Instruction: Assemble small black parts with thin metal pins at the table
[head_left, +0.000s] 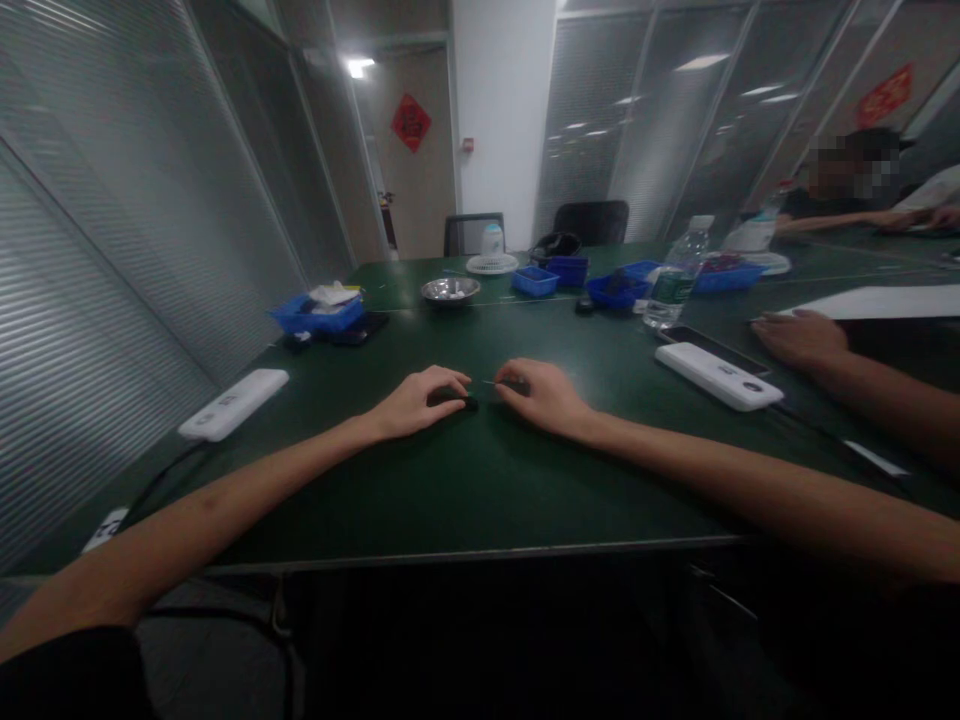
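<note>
Near the middle of the green table (420,500), my left hand (421,400) is closed with thumb and fingers around a small black object (471,403), whose kind I cannot make out. Just to its right, my right hand (544,395) pinches a thin, light, needle-like piece (488,382) that points toward the left hand. The two hands are close together but apart, low over the tabletop. Most of the black object is hidden by the left fingers.
White power banks (234,404) with cables lie left and right. A phone (716,350) and a water bottle (673,285) stand at right, beside another person's hand (802,338). Farther back are a steel bowl (450,291), blue bins (535,281) and a blue tray (319,316).
</note>
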